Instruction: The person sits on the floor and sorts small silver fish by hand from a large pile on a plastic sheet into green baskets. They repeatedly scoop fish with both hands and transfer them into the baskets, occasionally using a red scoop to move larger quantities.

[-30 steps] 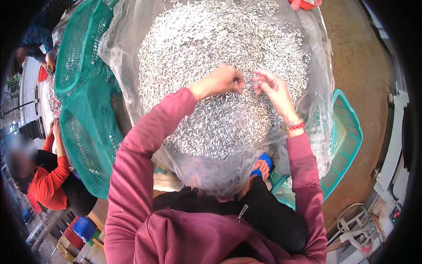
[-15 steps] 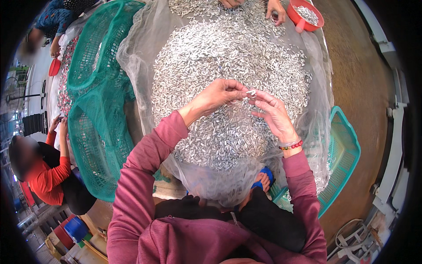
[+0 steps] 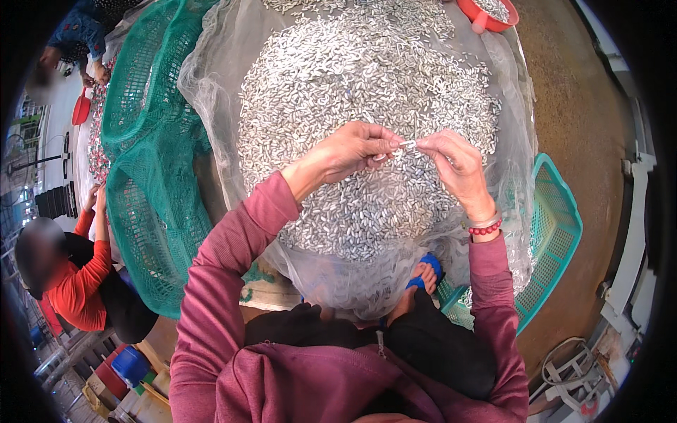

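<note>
My left hand [image 3: 356,151] comes in from the left with thumb and forefinger closed on one end of a small silvery loop-shaped piece [image 3: 408,144]. At the other end, my right hand [image 3: 460,166] pinches it with thumb and forefinger. Another pale bit shows under my left fingers, too small to make out. Below both hands spreads a wide heap of small silvery oblong pieces [image 3: 338,77], lying on a sheer whitish net [image 3: 218,77] over a table.
A red scoop [image 3: 497,21] holding similar pieces lies at the far right. A turquoise basket [image 3: 553,218] stands right, low beside the table. Green net-covered baskets [image 3: 151,225] line the left. Beyond them, a person in red [image 3: 81,282] and another in blue [image 3: 77,39] work at another table.
My right hand has turned and drawn slightly right, its fingers now closed together on the piece. The other person's hands at the far edge have left view. The view has shifted slightly.
</note>
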Available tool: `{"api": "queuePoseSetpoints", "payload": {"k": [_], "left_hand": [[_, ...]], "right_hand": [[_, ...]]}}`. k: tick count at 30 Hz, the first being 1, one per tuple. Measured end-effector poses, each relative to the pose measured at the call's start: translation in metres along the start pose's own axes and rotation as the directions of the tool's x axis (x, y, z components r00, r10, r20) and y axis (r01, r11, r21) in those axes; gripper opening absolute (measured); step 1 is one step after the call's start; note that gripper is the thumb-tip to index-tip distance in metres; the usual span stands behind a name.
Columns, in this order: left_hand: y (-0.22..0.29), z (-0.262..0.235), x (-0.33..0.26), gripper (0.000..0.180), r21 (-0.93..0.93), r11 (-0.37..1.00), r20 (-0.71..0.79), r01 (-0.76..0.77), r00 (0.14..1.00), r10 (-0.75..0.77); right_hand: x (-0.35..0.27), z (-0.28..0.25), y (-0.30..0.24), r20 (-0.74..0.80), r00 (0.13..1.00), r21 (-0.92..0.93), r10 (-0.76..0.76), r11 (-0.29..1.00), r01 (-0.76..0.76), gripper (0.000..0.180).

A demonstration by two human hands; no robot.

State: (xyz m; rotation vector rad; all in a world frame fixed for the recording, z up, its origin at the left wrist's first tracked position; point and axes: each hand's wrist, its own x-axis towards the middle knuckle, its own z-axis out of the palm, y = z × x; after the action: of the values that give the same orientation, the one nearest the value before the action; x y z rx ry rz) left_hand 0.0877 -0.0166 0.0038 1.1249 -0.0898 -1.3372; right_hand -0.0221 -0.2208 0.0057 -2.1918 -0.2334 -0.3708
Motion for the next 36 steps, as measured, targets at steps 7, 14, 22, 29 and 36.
{"api": "queuePoseSetpoints", "payload": {"k": [7,14,22,29,36], "left_hand": [[0.012,-0.019,0.008,0.013,-0.292,0.871,0.049,-0.396,0.903,0.427],[-0.004,-0.033,0.045,0.025,-0.275,0.932,0.036,-0.237,0.966,0.256],[-0.043,-0.026,0.116,0.017,0.366,0.929,-0.083,0.058,0.996,-0.029],[-0.055,-0.03,0.12,0.014,0.926,0.026,0.327,-0.377,0.833,0.447],[0.005,-0.032,0.09,0.012,0.418,0.838,-0.034,-0.35,0.916,0.4]], "right_hand": [[-0.014,-0.036,0.048,0.233,0.82,0.833,0.523,0.328,-0.445,0.012],[-0.021,-0.013,0.093,0.457,0.769,0.883,0.447,-0.123,-0.454,0.014],[-0.022,-0.022,0.143,0.142,0.544,0.831,0.827,0.199,-0.519,0.021],[0.03,-0.008,0.197,-0.239,0.808,-0.184,0.539,0.791,-0.583,0.031],[0.066,0.036,0.197,0.018,0.89,-0.501,0.455,0.775,-0.386,0.018]]}}
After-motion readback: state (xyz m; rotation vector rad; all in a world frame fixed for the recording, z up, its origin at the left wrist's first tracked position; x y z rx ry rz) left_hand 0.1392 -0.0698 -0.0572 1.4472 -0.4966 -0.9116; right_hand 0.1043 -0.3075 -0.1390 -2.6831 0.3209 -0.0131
